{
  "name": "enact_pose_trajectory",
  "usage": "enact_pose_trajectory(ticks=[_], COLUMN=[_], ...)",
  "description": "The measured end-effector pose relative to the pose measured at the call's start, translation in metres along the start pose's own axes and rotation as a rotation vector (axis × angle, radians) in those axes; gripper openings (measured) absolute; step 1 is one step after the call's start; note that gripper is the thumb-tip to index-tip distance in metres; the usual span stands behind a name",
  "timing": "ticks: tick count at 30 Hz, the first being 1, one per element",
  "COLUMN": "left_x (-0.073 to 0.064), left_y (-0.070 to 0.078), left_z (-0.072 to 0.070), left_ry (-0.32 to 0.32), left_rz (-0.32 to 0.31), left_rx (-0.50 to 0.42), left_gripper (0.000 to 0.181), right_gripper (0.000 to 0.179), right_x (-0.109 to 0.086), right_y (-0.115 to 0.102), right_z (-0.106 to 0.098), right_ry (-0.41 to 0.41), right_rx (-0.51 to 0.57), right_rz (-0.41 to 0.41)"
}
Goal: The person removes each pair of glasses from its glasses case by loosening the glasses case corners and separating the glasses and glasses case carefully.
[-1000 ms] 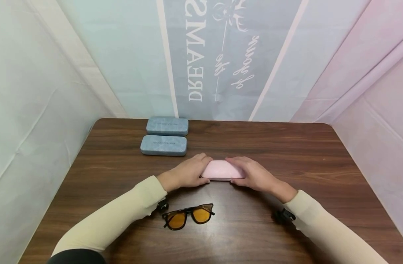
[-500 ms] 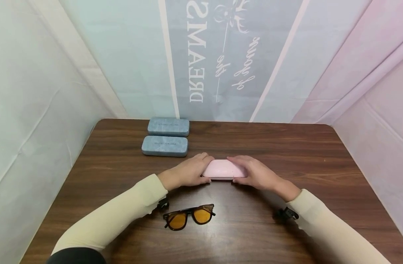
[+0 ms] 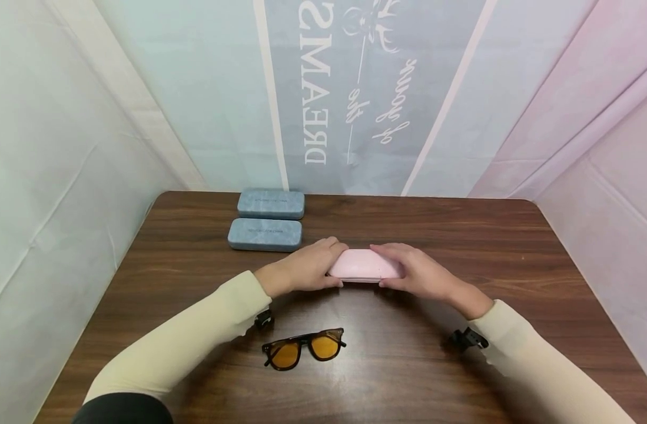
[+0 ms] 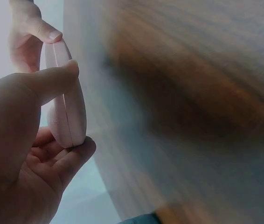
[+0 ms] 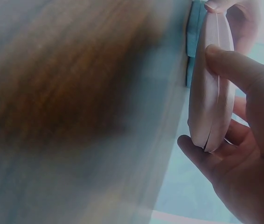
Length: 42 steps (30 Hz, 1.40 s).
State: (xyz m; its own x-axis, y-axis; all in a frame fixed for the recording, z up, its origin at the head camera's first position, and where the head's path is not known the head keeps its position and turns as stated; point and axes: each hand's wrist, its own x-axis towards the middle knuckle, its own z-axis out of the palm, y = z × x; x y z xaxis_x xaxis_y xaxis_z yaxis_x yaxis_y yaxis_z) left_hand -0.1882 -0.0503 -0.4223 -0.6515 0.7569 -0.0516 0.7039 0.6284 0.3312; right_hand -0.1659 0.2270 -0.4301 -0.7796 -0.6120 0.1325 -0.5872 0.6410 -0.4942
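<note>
A closed pink glasses case (image 3: 361,264) is held between both hands near the middle of the table. My left hand (image 3: 311,266) grips its left end, thumb along the near side and fingers over the far side. At the right end my right hand (image 3: 421,272) holds it the same way. In the left wrist view the case (image 4: 66,116) shows its seam, with a thumb pressed on the near side. The right wrist view shows the case (image 5: 206,102) with its lid down, a thin gap visible at one end of the seam.
Black-framed glasses with orange lenses (image 3: 304,348) lie on the brown wooden table (image 3: 387,365), nearer than the case. Two blue-grey glasses cases (image 3: 265,234) sit one behind the other at the back left. Fabric curtains (image 3: 228,94) enclose the table's back and sides.
Both hands have moved the pink glasses case slightly away and to the right, and it appears raised. The glasses and the blue-grey cases have stayed where they were.
</note>
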Motion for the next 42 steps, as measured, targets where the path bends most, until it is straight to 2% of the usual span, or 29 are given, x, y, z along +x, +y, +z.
enact_pose_trajectory(ticks=[11,25,35,42], left_x=[0.008,0.029,0.043,0.057], left_y=[0.009,0.019,0.021,0.021], left_z=[-0.017,-0.041,-0.045,-0.045], left_ry=[0.003,0.013,0.037,0.046], left_rz=[-0.003,0.025,0.031,0.033], left_rx=[-0.001,0.009,-0.003,0.006], left_gripper=[0.066,0.068,0.065,0.065], right_gripper=[0.073,0.074,0.071,0.07], right_x=[0.001,0.0,-0.001,-0.001], right_y=[-0.001,0.004,0.009,0.017], right_z=[-0.019,-0.051,-0.065,-0.07], right_ry=[0.0,0.032,0.014,0.053], right_rx=[-0.015,-0.03,-0.043,-0.058], right_rz=[0.01,-0.023,-0.003,-0.007])
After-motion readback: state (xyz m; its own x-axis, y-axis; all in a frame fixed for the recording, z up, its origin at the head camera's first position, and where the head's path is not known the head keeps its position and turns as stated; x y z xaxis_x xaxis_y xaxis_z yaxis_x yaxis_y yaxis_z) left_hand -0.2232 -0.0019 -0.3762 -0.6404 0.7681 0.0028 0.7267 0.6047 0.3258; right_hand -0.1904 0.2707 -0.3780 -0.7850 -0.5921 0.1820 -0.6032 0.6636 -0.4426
